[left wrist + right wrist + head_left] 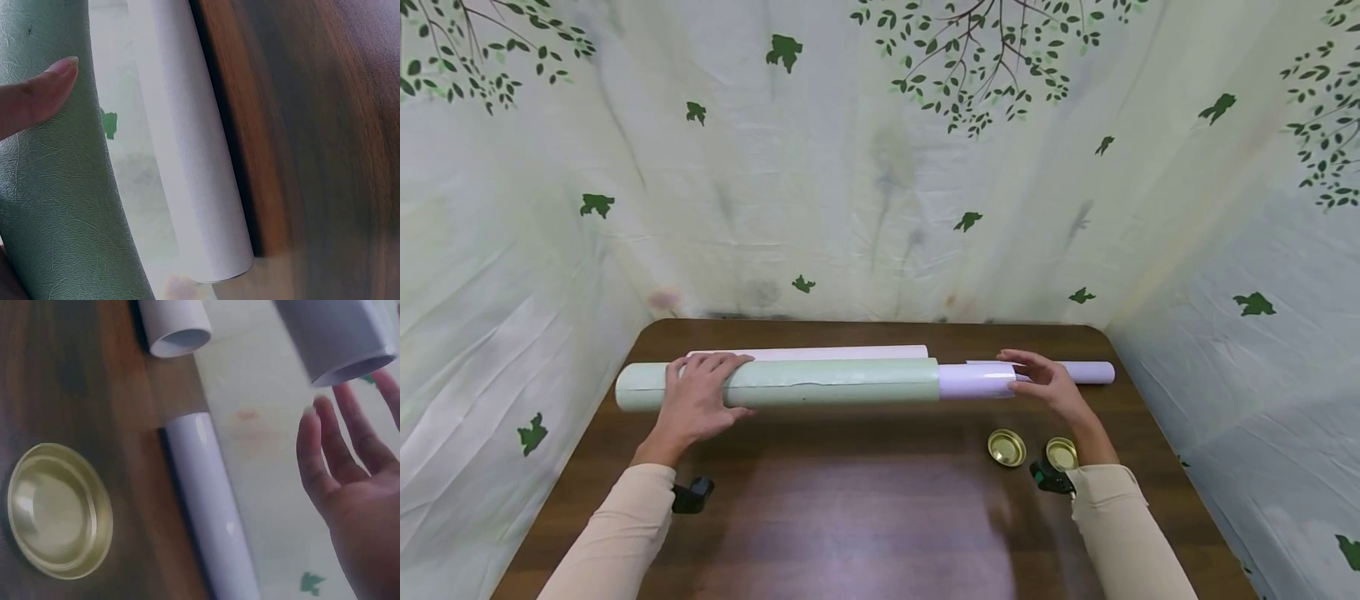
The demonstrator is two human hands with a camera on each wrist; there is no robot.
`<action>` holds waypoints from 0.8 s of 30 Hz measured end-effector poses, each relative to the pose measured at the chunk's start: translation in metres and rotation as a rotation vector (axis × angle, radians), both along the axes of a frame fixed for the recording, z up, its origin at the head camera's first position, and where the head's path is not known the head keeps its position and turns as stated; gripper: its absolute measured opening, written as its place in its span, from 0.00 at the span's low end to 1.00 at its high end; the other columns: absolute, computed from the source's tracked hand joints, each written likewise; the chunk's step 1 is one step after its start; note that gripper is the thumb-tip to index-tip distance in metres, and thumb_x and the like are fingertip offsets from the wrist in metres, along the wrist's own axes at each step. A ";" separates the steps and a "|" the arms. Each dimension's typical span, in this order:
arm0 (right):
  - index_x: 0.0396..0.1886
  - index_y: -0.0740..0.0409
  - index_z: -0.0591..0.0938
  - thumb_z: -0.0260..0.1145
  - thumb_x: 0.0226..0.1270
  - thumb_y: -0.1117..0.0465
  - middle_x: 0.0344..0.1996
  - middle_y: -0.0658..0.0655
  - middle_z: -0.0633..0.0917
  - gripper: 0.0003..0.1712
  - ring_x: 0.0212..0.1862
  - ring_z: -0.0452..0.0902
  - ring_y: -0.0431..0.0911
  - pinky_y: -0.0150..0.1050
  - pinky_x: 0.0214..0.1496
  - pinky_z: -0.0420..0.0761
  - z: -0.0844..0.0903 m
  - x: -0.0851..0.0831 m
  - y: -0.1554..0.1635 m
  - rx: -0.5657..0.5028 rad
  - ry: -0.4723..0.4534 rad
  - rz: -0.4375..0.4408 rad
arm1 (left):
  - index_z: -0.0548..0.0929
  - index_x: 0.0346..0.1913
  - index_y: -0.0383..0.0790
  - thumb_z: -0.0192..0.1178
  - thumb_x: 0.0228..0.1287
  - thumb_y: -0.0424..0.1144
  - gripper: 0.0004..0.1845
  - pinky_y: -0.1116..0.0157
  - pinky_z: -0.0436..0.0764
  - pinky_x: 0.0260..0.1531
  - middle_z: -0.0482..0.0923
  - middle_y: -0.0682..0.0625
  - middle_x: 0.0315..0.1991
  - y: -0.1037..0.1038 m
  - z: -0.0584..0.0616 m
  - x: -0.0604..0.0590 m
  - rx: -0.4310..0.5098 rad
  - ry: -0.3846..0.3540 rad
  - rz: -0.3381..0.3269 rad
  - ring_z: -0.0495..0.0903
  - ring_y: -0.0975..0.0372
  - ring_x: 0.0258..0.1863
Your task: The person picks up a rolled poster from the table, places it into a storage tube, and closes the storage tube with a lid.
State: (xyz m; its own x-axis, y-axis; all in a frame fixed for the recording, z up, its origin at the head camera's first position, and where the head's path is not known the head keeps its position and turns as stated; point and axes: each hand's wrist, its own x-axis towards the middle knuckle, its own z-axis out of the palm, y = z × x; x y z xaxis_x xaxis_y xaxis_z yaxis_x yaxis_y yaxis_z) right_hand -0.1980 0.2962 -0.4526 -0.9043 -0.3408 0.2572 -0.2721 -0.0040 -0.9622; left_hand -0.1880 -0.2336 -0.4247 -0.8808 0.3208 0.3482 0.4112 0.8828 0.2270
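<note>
A long green textured roll [820, 383] lies crosswise on the brown table [865, 517]. My left hand [700, 393] rests on top of it near its left end, fingers laid over it; one fingertip [47, 87] presses its green surface [56, 200]. A pale lilac roll [973, 381] sticks out of the green roll's right end. My right hand [1037, 379] is at that end, fingers straight and spread. In the right wrist view the fingers [331, 462] stand just off the lilac roll's open end [340, 344]. Whether they touch it is unclear.
A white roll [808, 353] lies just behind the green one, also seen as the white roll [187, 156]. A thin glossy white roll [1086, 372] lies behind my right hand. Two gold lids [1006, 447] [1062, 454] sit on the table near my right wrist. Leaf-printed cloth walls [880, 167] surround the table.
</note>
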 end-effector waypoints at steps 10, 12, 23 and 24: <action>0.64 0.70 0.71 0.56 0.63 0.82 0.57 0.53 0.78 0.28 0.54 0.77 0.42 0.34 0.51 0.79 -0.018 0.006 0.000 -0.262 -0.109 0.081 | 0.77 0.58 0.43 0.80 0.33 0.46 0.41 0.37 0.56 0.54 0.78 0.39 0.51 0.000 0.000 -0.001 0.007 -0.001 -0.004 0.69 0.41 0.53; 0.64 0.67 0.72 0.58 0.62 0.82 0.57 0.52 0.77 0.29 0.54 0.77 0.42 0.34 0.51 0.79 -0.018 0.008 -0.001 -0.255 -0.125 0.050 | 0.76 0.58 0.43 0.80 0.33 0.46 0.42 0.37 0.55 0.54 0.78 0.39 0.51 0.000 0.001 -0.002 0.010 0.002 -0.005 0.69 0.42 0.53; 0.61 0.66 0.74 0.57 0.60 0.84 0.55 0.52 0.79 0.29 0.52 0.78 0.43 0.35 0.49 0.80 -0.022 0.011 -0.005 -0.281 -0.133 0.002 | 0.76 0.57 0.43 0.81 0.33 0.46 0.42 0.37 0.56 0.54 0.78 0.40 0.51 0.000 0.000 -0.001 0.012 0.007 -0.006 0.69 0.41 0.53; 0.61 0.66 0.74 0.57 0.60 0.84 0.54 0.52 0.79 0.29 0.52 0.78 0.42 0.35 0.49 0.80 -0.022 0.011 -0.006 -0.286 -0.128 0.005 | 0.76 0.57 0.43 0.81 0.33 0.46 0.42 0.37 0.56 0.54 0.78 0.40 0.51 0.000 0.000 -0.001 0.011 0.008 -0.005 0.69 0.42 0.53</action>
State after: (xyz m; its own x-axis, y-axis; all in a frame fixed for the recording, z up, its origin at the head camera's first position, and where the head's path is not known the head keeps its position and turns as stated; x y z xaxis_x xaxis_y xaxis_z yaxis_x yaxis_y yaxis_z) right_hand -0.1870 0.2904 -0.4749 -0.9340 -0.2757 0.2271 -0.1480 -0.2801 -0.9485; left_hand -0.1889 -0.2337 -0.4244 -0.8763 0.3213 0.3589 0.4175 0.8783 0.2331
